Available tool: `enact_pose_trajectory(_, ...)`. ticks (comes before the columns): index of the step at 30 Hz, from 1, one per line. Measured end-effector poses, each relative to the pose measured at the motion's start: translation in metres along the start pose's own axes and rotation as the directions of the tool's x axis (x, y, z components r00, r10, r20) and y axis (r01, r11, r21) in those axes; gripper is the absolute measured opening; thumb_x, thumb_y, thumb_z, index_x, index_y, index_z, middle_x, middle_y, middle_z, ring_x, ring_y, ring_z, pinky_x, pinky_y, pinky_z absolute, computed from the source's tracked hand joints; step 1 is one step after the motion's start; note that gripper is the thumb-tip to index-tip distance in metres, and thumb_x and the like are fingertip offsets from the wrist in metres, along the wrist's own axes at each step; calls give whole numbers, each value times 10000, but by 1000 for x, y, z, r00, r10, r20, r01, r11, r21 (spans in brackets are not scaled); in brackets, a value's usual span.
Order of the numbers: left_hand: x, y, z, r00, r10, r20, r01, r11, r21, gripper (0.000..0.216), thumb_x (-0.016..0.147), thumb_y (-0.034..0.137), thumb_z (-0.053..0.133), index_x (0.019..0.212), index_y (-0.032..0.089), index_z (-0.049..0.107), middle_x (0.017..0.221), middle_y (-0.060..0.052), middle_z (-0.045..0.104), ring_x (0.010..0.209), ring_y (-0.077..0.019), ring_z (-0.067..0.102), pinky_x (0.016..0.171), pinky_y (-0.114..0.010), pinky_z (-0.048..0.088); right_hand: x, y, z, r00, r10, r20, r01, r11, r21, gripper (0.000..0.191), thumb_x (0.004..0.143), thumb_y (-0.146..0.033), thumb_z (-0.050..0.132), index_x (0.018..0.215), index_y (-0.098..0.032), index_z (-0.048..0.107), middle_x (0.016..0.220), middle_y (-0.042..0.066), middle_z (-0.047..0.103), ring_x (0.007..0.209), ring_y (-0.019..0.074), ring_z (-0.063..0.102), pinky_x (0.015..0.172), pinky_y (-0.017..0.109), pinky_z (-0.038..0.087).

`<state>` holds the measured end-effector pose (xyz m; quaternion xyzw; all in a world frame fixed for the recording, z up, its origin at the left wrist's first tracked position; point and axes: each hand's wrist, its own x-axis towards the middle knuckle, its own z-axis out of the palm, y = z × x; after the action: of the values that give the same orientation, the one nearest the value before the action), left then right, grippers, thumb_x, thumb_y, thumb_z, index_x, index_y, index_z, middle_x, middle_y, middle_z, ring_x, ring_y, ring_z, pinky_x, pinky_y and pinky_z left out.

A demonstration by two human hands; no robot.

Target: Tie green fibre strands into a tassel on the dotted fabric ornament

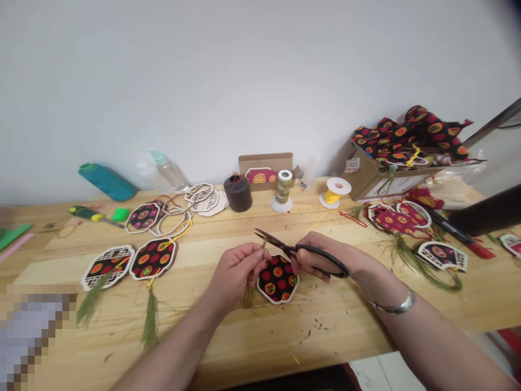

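Note:
My left hand point(235, 271) is closed in a pinch on a green tassel point(249, 296) that hangs down from its fingers. My right hand point(315, 258) grips black scissors point(299, 251), whose blades are parted and point left towards the pinched tassel top. Between the two hands a small patterned fabric ornament point(278, 279), black with red and orange circles in a white frame, lies on the wooden table point(325, 320). A silver bangle point(396, 307) is on my right wrist.
Finished ornaments with green tassels point(134, 260) lie at the left and more point(407, 222) at the right. Thread spools point(284, 190), a yellow cord reel point(336, 193), a dark cup point(238, 193), a teal cone point(106, 182) and a cardboard box of fabric point(391, 163) line the back.

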<state>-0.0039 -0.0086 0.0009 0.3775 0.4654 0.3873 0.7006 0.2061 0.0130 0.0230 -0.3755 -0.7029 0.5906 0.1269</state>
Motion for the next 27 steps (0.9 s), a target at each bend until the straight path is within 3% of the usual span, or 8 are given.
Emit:
enact_pose_trajectory(5, -1, 1, 0, 1000, 13, -16, -12, 1000, 26, 213, 705, 335, 648, 679, 124, 635, 444, 58, 383, 404, -38, 280, 403, -179, 165, 0, 4, 0, 1000, 3, -9, -2, 999, 36, 558, 770, -673, 428, 589, -146, 457, 442, -64, 350, 363, 34, 297, 329, 167, 215)
enact_pose_trajectory(9, 0, 2, 0, 998, 35, -58, -35, 999, 1, 211, 683, 333, 664, 673, 124, 630, 451, 58, 381, 408, -40, 279, 395, -173, 164, 1, 3, -2, 995, -29, -92, 28, 1000, -13, 535, 782, -639, 450, 546, -166, 373, 446, -73, 284, 399, 33, 224, 359, 187, 148)
enact_pose_trajectory(13, 3, 3, -4, 986, 43, -160, -56, 996, -76, 218, 660, 327, 686, 682, 121, 616, 469, 60, 395, 402, -27, 269, 389, -162, 152, -3, -5, -5, 978, -69, -195, 47, 992, -117, 569, 719, -692, 479, 591, -138, 469, 506, -59, 298, 468, 49, 224, 401, 207, 152)
enact_pose_trajectory(18, 9, 2, -9, 978, 69, -196, -107, 976, -190, 187, 656, 272, 689, 689, 113, 597, 464, 71, 392, 381, -8, 242, 391, -158, 130, -14, -17, -8, 995, -21, -95, -1, 974, -227, 599, 673, -708, 518, 730, -115, 576, 549, -40, 405, 493, 64, 293, 426, 206, 219)
enact_pose_trajectory(24, 11, 3, -12, 975, 95, -202, -149, 951, -271, 159, 651, 217, 693, 694, 99, 594, 474, 67, 397, 384, -2, 242, 388, -152, 141, -53, -31, -3, 979, 157, -129, -203, 777, -596, 497, 583, -657, 652, 682, -172, 604, 584, -3, 557, 515, 104, 431, 461, 221, 269)
enact_pose_trajectory(27, 10, 3, -12, 978, 99, -184, -150, 945, -289, 159, 656, 216, 692, 704, 98, 598, 480, 66, 393, 388, -2, 249, 388, -150, 147, -80, -20, -2, 931, 181, -317, -355, 658, -664, 448, 629, -629, 629, 734, -195, 620, 702, 34, 636, 596, 156, 532, 513, 244, 321)
